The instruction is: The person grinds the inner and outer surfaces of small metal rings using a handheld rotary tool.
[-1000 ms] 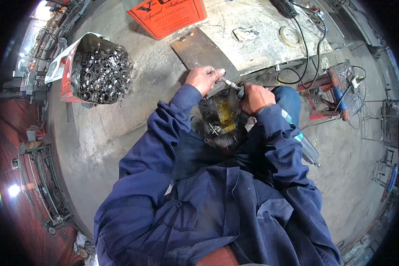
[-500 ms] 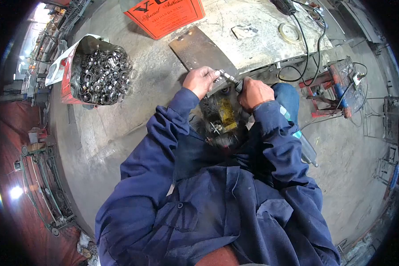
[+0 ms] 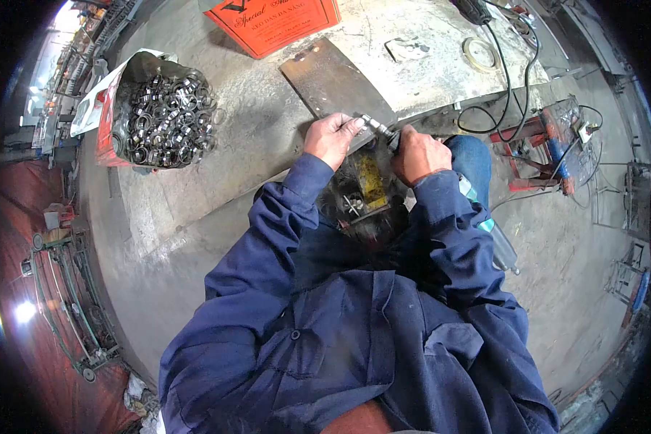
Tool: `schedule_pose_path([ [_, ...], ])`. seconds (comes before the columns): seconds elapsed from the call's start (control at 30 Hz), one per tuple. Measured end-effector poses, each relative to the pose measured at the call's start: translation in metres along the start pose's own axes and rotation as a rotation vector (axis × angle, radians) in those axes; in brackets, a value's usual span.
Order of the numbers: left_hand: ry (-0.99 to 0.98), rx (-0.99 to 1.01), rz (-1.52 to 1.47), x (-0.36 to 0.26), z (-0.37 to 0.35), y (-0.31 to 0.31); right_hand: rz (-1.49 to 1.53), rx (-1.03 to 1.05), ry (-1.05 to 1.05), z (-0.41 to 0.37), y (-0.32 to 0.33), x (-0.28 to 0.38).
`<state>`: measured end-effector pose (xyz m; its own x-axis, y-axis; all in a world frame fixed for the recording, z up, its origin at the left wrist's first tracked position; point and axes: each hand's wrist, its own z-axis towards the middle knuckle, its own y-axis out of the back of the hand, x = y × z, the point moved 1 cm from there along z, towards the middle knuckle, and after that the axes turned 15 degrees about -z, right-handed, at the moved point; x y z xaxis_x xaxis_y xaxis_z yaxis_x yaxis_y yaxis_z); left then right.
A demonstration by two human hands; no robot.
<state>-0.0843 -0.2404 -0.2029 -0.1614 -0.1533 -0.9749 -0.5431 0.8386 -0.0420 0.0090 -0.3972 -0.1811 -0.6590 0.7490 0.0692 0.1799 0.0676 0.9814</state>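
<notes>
My right hand [image 3: 421, 156] is wrapped round the dark body of a tool [image 3: 393, 137], whose silvery tip [image 3: 373, 122] points up and left. Close to that tip, my left hand [image 3: 332, 139] has its thumb and fingers pinched together; what lies between them is too small to make out. Both hands are just in front of the near edge of a flat metal plate [image 3: 338, 78]. Below them, between my knees, is a yellow part [image 3: 372, 184] on a dark, dirty machine.
An open tin [image 3: 112, 137] full of metal rings [image 3: 170, 119] stands at the left. An orange-red can [image 3: 278, 27] is behind the plate. A tape roll [image 3: 481, 53] and black cables [image 3: 510, 79] lie right. A red stand [image 3: 528, 148] and a bottle [image 3: 500, 246] are farther right.
The view has shifted slightly. Both hands stay close together at the tool, and its silvery tip now shows more clearly beside my left fingertips.
</notes>
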Motion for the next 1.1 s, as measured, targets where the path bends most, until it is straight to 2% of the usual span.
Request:
schedule_pose_path([
  [0.1,-0.11,-0.023,0.077,0.0,0.003,-0.002,-0.018,-0.035,-0.015,-0.001,-0.001,-0.002],
  [0.2,-0.138,-0.04,0.114,0.002,0.007,-0.003,-0.024,0.003,-0.001,0.001,-0.013,-0.003],
  [0.3,-0.035,-0.023,0.213,-0.004,0.01,-0.003,-0.017,-0.01,0.076,0.003,-0.012,-0.004],
  [0.4,-0.115,-0.015,0.38,-0.003,0.017,-0.001,-0.019,0.046,0.102,0.004,-0.007,-0.004],
  [0.47,-0.086,0.006,0.401,-0.004,0.023,-0.001,0.014,0.058,0.001,0.009,-0.012,-0.008],
  [0.6,-0.065,0.015,0.469,-0.011,0.027,-0.004,0.014,0.021,-0.032,0.007,-0.007,-0.007],
  [0.8,-0.075,0.007,0.421,-0.007,0.033,-0.007,-0.022,0.053,0.029,0.003,-0.012,-0.006],
  [0.9,-0.074,0.023,0.436,-0.006,0.036,-0.006,-0.041,0.06,-0.036,0.009,-0.01,-0.007],
  [1.1,-0.026,0.004,0.452,-0.014,0.031,-0.01,-0.028,0.048,-0.008,0.002,-0.01,-0.002],
])
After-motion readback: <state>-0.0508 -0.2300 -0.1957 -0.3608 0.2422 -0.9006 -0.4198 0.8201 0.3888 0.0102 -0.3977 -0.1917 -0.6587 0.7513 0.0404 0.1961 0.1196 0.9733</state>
